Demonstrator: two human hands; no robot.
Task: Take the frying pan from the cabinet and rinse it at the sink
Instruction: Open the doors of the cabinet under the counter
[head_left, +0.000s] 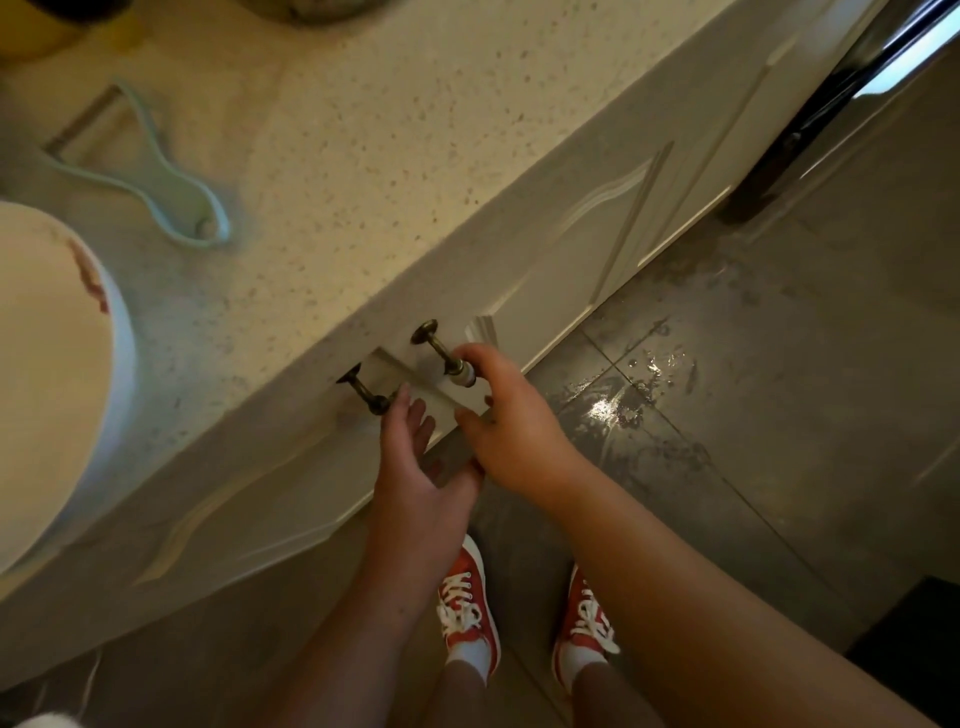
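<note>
I look straight down at two white cabinet doors under a speckled countertop. The right cabinet door (566, 244) is pulled slightly ajar. My right hand (511, 426) is closed around its bronze handle (447, 358). My left hand (415, 467) reaches with fingers spread toward the bronze handle (366, 392) of the left cabinet door (234, 519); its fingertips are at the handle's end, without a clear grip. No frying pan shows, and the cabinet's inside is hidden.
On the countertop (363, 130) lie a light green peeler (156, 176) and, at the left edge, a large white bowl (62, 374). The grey floor tiles carry a wet patch (623, 405). My red sneakers (467, 608) stand below. A chrome appliance edge (857, 73) is top right.
</note>
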